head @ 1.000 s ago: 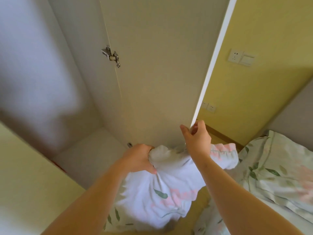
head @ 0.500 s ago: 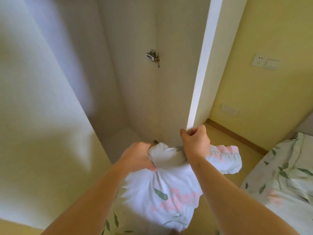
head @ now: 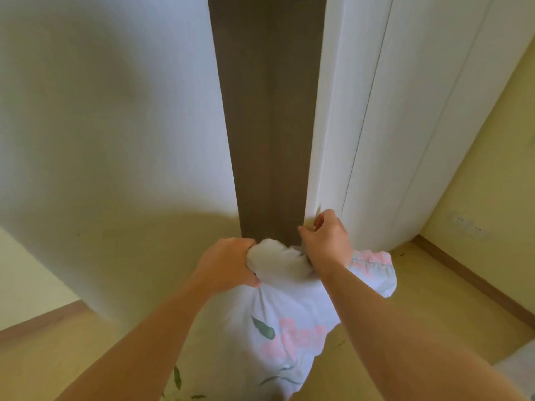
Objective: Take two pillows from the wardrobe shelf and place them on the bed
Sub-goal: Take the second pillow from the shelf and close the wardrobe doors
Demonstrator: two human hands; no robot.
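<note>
A white pillow (head: 289,328) printed with pink flowers and green leaves hangs in front of me, below my hands. My left hand (head: 228,264) grips its bunched top corner. My right hand (head: 327,238) is above the pillow, with fingers and thumb curled on the free edge of the right wardrobe door (head: 376,125). That door stands nearly closed, leaving a narrow dark gap (head: 269,125) beside the left door (head: 115,125). More leaf-printed fabric (head: 176,380) shows under my left forearm; I cannot tell whether it is a second pillow. The shelf is hidden.
Wooden floor (head: 434,299) spreads to the right, bounded by a brown skirting board (head: 477,282) and a yellow wall with a socket (head: 466,224). A pale patch (head: 518,363) at the lower right edge may be the bed's corner.
The right wardrobe door has swung from wide open to almost closed with my right hand on its edge. The view has turned left, so the bed has nearly left the frame. My left hand's hold is unchanged.
</note>
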